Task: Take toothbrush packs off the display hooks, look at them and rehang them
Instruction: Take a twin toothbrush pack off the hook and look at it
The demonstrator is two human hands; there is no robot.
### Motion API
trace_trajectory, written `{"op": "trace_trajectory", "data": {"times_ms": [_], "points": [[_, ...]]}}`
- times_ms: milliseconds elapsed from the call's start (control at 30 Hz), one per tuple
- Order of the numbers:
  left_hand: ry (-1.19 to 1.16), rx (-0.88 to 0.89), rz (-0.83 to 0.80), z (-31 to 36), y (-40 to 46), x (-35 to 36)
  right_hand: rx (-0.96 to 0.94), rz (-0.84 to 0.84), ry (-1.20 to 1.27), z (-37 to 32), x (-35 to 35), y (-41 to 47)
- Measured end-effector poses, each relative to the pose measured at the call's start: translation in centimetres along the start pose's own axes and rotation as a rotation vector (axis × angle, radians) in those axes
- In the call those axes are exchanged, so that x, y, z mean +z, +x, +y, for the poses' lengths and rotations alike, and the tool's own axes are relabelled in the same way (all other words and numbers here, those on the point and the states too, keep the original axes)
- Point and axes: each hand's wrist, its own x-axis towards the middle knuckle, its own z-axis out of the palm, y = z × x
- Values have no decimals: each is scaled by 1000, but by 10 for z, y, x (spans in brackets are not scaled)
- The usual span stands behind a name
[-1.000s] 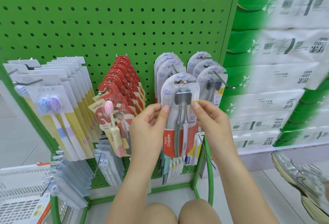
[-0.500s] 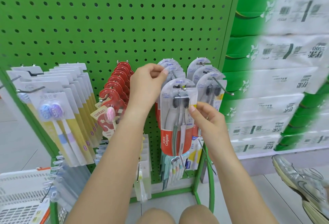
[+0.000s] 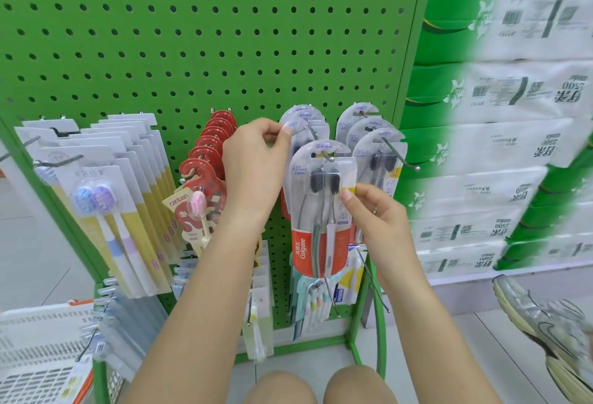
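Observation:
A Colgate twin toothbrush pack (image 3: pixel 321 211) with a clear blister and red bottom hangs at the front of a metal hook (image 3: pixel 327 157) on the green pegboard (image 3: pixel 208 34). My right hand (image 3: pixel 375 214) pinches the pack's right edge beside the black brush heads. My left hand (image 3: pixel 253 166) is raised to the row of the same packs behind it and pinches the top tab of one pack (image 3: pixel 296 126). A second row of these packs (image 3: pixel 372 137) hangs on the hook to the right.
Red Canban children's brush packs (image 3: pixel 205 185) and white-and-yellow packs (image 3: pixel 106 185) hang to the left, smaller packs (image 3: pixel 314 297) below. Stacked tissue bales (image 3: pixel 500 147) fill the right. A white basket (image 3: pixel 35 355) sits lower left; someone's sneaker (image 3: pixel 552 339) is at lower right. My knees (image 3: pixel 321 387) are at the bottom.
A second ago both hands held the Colgate pack free in front of the rack. It now hangs on the hook, my left hand has moved up to the packs behind, and my right still pinches its edge.

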Motion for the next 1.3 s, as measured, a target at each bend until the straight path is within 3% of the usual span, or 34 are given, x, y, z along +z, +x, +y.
{"op": "trace_trajectory", "data": {"times_ms": [367,600,733,1000,1167,1300], "points": [[68,151,300,4,-59,-33,5,149,-33,5,0,-7],[-59,275,540,21,-79,-78,-149,309,-55,6,-3,-34],[-150,209,377,18,-89,-84,-126,258,21,7,-3,-50],[-378,-225,-83,-19,-123,-49,172,-78,55,18,-5,-89],[-469,-397,-179,-33,-146,-28,251,-55,160,34,-10,-107],[-479,-485,-219,-47,-159,-18,267,18,109,43,-15,-112]]}}
